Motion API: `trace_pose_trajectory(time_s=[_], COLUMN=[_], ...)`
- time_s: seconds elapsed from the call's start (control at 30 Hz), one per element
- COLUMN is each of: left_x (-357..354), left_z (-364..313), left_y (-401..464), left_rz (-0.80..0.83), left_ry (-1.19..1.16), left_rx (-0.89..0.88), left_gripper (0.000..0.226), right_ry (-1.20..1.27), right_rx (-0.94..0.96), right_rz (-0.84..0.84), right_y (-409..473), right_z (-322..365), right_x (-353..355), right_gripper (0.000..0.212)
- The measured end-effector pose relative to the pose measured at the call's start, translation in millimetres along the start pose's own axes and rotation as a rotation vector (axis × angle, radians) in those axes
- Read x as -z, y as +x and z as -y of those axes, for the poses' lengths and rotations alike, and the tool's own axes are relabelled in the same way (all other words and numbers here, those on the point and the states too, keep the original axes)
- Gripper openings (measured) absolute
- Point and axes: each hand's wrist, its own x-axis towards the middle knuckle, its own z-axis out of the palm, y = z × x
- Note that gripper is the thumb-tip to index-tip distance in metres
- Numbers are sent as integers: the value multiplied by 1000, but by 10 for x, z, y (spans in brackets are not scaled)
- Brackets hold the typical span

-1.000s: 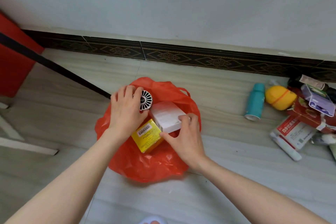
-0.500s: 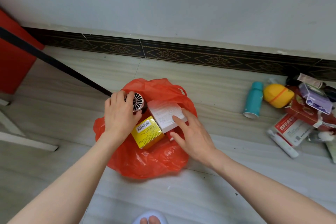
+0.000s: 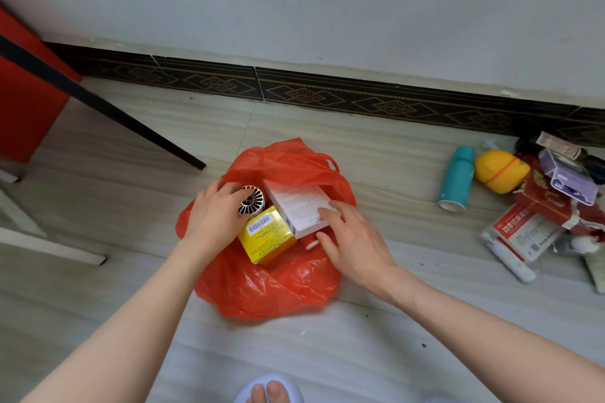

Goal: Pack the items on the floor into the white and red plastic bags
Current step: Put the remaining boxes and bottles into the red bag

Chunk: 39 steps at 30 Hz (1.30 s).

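Our left hand [image 3: 216, 216] curls around the round grilled gadget [image 3: 251, 200] inside the red plastic bag [image 3: 268, 281], which lies mid-floor near the skirting. Our right hand [image 3: 355, 245] rests with straight fingers on the white box [image 3: 299, 206], beside the yellow box [image 3: 266, 237].

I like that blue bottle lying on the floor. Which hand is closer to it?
The right hand. It rests on the white box in the red bag, with the teal bottle off to its right. The left hand is farther left, gripping the round fan.
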Motion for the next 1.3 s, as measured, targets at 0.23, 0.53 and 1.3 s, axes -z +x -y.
trace_pose_trajectory(time_s=[0.23,0.53,1.3], left_x=[268,286,-620], left_z=[-585,-2046,-3158], left_y=[-111,56,811], left_rz=[-276,-289,38], left_ry=[216,111,-629], left_rx=[-133,-758,-138], left_gripper=[25,37,52], right_ry=[-34,24,234], right_rx=[-232,-614,-1008], right_rz=[-151,-503,-679], right_y=[-466,-964,-226], right_z=[-727,-1775,-2610], right_x=[479,938,1295], right_gripper=[45,40,57])
